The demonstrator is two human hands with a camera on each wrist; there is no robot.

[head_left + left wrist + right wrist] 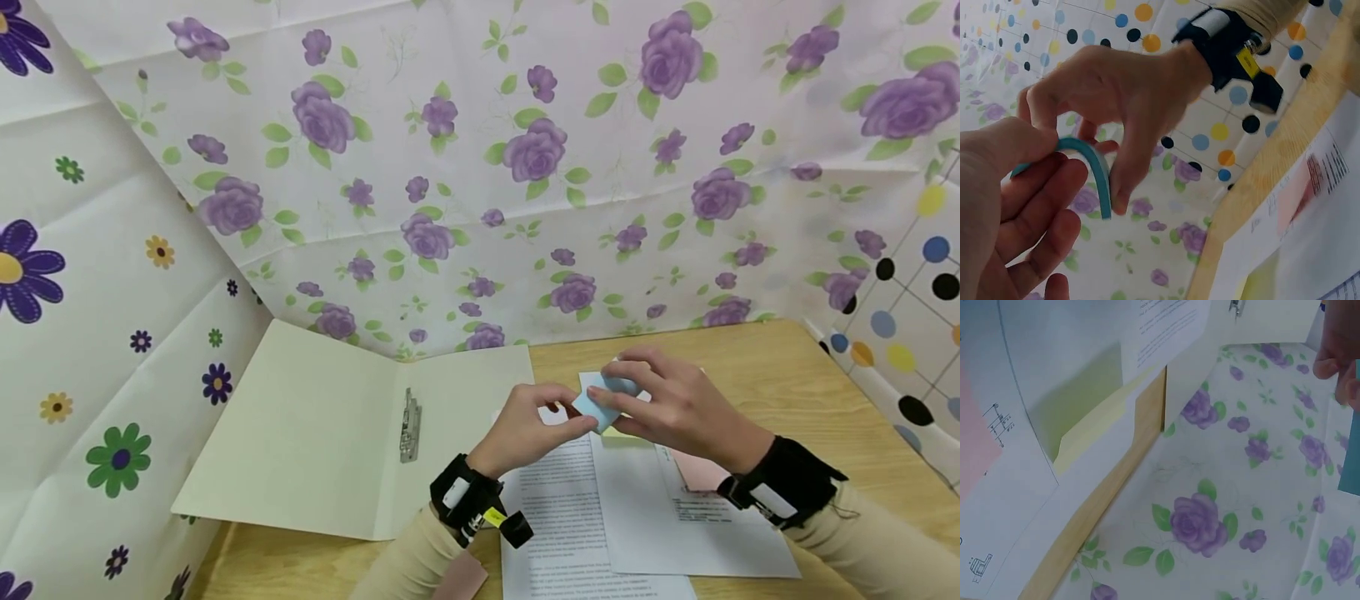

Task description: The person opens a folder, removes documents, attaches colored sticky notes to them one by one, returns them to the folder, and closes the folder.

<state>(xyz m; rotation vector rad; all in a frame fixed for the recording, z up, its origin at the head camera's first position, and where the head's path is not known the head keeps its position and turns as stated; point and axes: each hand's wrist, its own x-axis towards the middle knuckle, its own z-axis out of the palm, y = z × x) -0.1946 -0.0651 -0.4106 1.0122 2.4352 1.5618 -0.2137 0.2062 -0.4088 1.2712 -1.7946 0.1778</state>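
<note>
A pad of light blue sticky notes (592, 410) is held above the papers between both hands. My left hand (525, 427) pinches one end of it with thumb and fingers. On the other side, my right hand (671, 407) grips the pad, its thumb lying along the end in the left wrist view. There the blue pad (1099, 178) shows edge-on, bent into an arch. Only a corner of the pad (1349, 462) shows in the right wrist view. Below the hands, a yellow sticky note (1088, 422) stands partly lifted from a white sheet.
An open cream folder (300, 442) with a metal clip (410, 427) lies to the left. Printed pages (555, 525) overlap a white sheet (705, 550) bearing a pink note (701, 472). Another pink piece (461, 579) is near the left sleeve. Patterned cloth (480, 183) borders the table.
</note>
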